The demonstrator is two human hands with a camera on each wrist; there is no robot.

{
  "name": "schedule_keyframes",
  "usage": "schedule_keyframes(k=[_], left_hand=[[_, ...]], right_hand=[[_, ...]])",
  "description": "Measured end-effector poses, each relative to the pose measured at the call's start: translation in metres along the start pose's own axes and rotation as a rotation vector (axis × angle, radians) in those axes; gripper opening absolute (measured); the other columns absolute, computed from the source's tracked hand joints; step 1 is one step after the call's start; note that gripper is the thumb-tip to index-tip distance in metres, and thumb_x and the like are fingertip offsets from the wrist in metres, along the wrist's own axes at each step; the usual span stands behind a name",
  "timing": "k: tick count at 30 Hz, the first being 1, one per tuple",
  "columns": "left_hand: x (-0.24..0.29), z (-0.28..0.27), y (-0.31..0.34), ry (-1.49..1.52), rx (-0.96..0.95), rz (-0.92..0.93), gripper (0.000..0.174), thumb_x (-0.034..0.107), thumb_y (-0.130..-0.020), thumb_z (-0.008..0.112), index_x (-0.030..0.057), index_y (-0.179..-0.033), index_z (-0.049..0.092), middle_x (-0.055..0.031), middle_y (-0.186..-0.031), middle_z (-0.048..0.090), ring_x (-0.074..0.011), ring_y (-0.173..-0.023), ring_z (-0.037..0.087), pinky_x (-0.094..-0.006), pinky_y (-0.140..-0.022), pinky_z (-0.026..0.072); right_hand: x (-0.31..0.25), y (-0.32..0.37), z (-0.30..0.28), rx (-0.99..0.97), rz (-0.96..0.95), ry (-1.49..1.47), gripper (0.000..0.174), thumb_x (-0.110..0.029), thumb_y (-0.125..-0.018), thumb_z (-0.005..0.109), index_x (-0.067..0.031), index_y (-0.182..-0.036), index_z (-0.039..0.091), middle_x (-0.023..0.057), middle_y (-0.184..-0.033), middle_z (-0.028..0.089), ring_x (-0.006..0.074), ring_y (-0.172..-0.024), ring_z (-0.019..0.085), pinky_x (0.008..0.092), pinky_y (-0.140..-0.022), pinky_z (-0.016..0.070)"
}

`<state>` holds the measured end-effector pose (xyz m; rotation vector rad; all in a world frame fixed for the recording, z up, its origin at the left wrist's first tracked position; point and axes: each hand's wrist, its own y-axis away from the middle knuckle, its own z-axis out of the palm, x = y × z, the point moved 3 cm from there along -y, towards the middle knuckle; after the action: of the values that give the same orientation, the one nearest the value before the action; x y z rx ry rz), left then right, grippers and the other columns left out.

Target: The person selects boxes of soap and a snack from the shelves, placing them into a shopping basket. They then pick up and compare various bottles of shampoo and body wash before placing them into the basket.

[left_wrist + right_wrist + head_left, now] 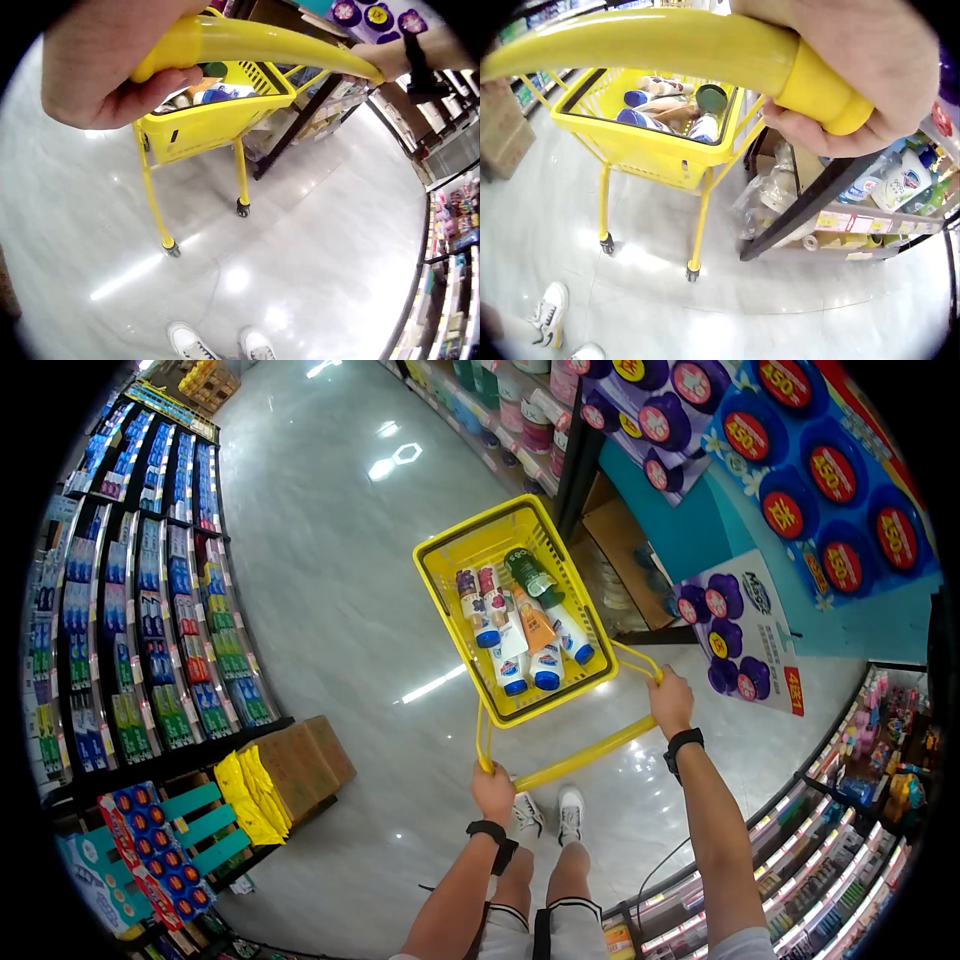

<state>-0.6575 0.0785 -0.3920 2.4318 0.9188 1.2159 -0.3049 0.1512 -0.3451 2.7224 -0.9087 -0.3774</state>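
Observation:
A yellow wheeled shopping cart stands in front of me, its basket holding several bottles and packs. Among these are a dark green bottle, an orange tube and white bottles with blue caps. My left hand grips the left end of the yellow handle bar. Around the bar's right end my right hand is curled. Both wrist views show the fingers wrapped about the bar, and the cart's legs with small casters on the floor.
Shelves of toothbrush and toothpaste packs line the left. Cardboard boxes and yellow bags sit beside them. A display stand with a teal side is close on the cart's right. Low shelves curve behind on the right.

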Motion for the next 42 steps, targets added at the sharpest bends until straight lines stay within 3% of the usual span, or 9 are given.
schedule_keyframes(k=[8,19,33,34,36,38,39,41,42], left_hand=[[0.047,-0.010,-0.089,-0.025,0.026,-0.012,0.017,0.010,-0.081,0.056,-0.0032,-0.092,0.058,-0.0244,-0.078,0.062,-0.0432,-0.075,0.060,-0.0453,-0.067,0.0467],[0.125,-0.031,-0.212,0.106,-0.049,-0.068,0.017,0.011,-0.082,0.057,-0.0031,-0.091,0.057,-0.0185,-0.076,0.062,-0.0325,-0.067,0.062,-0.0412,-0.062,0.0474],[0.151,-0.010,-0.255,0.054,-0.088,-0.065,0.020,0.014,-0.084,0.059,-0.0030,-0.095,0.057,-0.0231,-0.080,0.061,-0.0394,-0.076,0.060,-0.0450,-0.068,0.0472],[0.166,-0.012,-0.246,0.053,-0.121,-0.066,0.020,0.014,-0.085,0.059,-0.0032,-0.095,0.057,-0.0222,-0.078,0.061,-0.0372,-0.075,0.060,-0.0446,-0.066,0.0480],[0.157,0.000,-0.236,0.413,-0.403,-0.459,0.021,0.025,-0.088,0.061,0.0051,-0.094,0.057,-0.0097,-0.075,0.060,-0.0230,-0.071,0.061,-0.0403,-0.060,0.0498],[0.167,-0.029,-0.231,0.185,-1.006,-0.679,0.037,0.043,-0.087,0.059,0.0084,-0.099,0.060,-0.0098,-0.082,0.062,-0.0230,-0.079,0.064,-0.0434,-0.062,0.0520],[0.171,-0.049,-0.239,0.150,-1.039,-0.683,0.037,0.043,-0.087,0.059,0.0084,-0.099,0.060,-0.0098,-0.082,0.062,-0.0230,-0.079,0.064,-0.0434,-0.062,0.0520],[0.194,-0.077,-0.279,-0.568,-1.455,-0.075,0.048,0.054,-0.084,0.058,0.0110,-0.104,0.063,-0.0121,-0.100,0.063,-0.0253,-0.088,0.065,-0.0442,-0.069,0.0523],[0.227,-0.110,-0.303,-0.666,-1.412,0.407,0.046,0.048,-0.086,0.054,0.0076,-0.104,0.062,-0.0152,-0.101,0.063,-0.0295,-0.091,0.063,-0.0453,-0.073,0.0512]], right_hand=[[-0.077,-0.066,-0.008,0.031,-0.015,-0.033,0.028,-0.029,-0.083,0.065,-0.0054,-0.097,0.062,0.0205,-0.085,0.066,0.0407,-0.082,0.064,0.0483,-0.071,0.0511],[-0.182,-0.150,-0.025,-0.054,0.046,0.015,0.031,-0.028,-0.085,0.063,-0.0029,-0.102,0.063,0.0203,-0.087,0.067,0.0383,-0.084,0.064,0.0466,-0.074,0.0507],[-0.225,-0.207,-0.034,-0.019,0.103,0.088,0.039,-0.031,-0.083,0.065,-0.0044,-0.110,0.055,0.0207,-0.099,0.063,0.0387,-0.094,0.060,0.0466,-0.079,0.0489],[-0.213,-0.205,-0.024,0.064,0.080,0.126,0.043,-0.032,-0.082,0.065,-0.0035,-0.113,0.053,0.0216,-0.105,0.059,0.0391,-0.099,0.057,0.0467,-0.082,0.0479],[-0.240,-0.171,-0.050,0.194,0.188,0.098,0.049,-0.023,-0.078,0.068,-0.0038,-0.118,0.050,0.0198,-0.118,0.049,0.0385,-0.111,0.048,0.0467,-0.090,0.0427],[-0.259,-0.118,-0.055,0.337,0.100,-0.075,0.047,-0.014,-0.075,0.067,-0.0033,-0.118,0.051,0.0194,-0.127,0.043,0.0407,-0.119,0.040,0.0493,-0.094,0.0388],[-0.278,-0.082,-0.068,0.362,0.088,-0.047,0.047,-0.014,-0.074,0.068,-0.0022,-0.117,0.052,0.0201,-0.124,0.045,0.0405,-0.116,0.043,0.0472,-0.094,0.0399],[-0.313,-0.010,-0.073,0.290,0.153,-0.129,0.042,-0.013,-0.075,0.067,-0.0007,-0.113,0.055,0.0208,-0.117,0.052,0.0393,-0.108,0.050,0.0442,-0.092,0.0430],[-0.317,0.029,-0.062,0.193,0.220,-0.240,0.037,-0.013,-0.076,0.066,-0.0004,-0.110,0.057,0.0208,-0.112,0.056,0.0383,-0.104,0.053,0.0433,-0.089,0.0450]])
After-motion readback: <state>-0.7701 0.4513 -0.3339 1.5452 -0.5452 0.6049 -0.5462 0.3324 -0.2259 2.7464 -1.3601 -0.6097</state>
